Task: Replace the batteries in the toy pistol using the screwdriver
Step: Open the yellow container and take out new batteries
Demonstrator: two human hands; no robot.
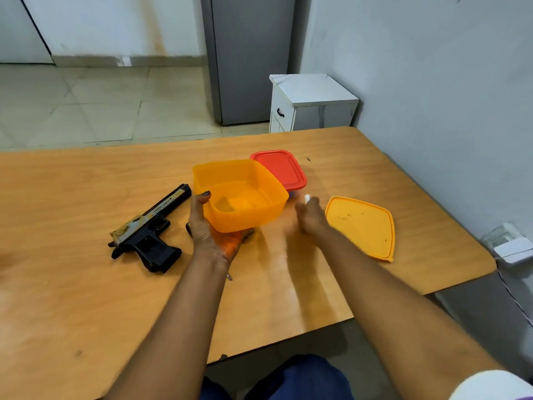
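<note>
Left of the orange container (240, 194), the toy pistol (148, 230) lies flat on the tabletop (86, 298). Your left hand (209, 229) cups that tilted container from beneath. Just right of it, your blurred right hand (310, 215) pinches something small and white; farther right lies the orange lid (362, 226).

I see both my forearms bare, no sleeves on them. The thumbnail of my left hand (212, 226) has dark polish, and one finger seems to carry a ring. My right hand (310, 216) is blurred. At the bottom I see blue trousers (291, 379), and a white sleeve edge (490, 385) in the corner.
</note>
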